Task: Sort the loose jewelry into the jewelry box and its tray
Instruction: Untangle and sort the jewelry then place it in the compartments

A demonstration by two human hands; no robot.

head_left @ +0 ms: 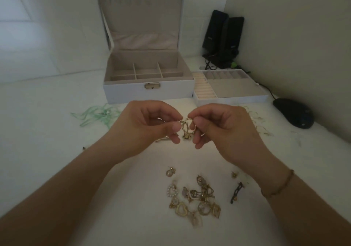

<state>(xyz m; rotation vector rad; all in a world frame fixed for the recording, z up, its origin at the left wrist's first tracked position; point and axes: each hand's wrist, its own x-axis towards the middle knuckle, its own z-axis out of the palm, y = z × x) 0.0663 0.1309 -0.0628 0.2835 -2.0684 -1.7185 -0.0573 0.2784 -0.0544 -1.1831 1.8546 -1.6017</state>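
Two black speakers stand upright in the upper right of the frame, against the wall, with dark cables bunched at their base. A black mouse lies at the right edge on the white table, its cord running back along the wall.

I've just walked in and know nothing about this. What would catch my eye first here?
Two bare hands, the left hand and right hand, pinch a tangle of gold jewelry between them at centre, above the white table. Beyond them stands an open white jewelry box with its tray beside it on the right. Nearer lies a heap of gold earrings.
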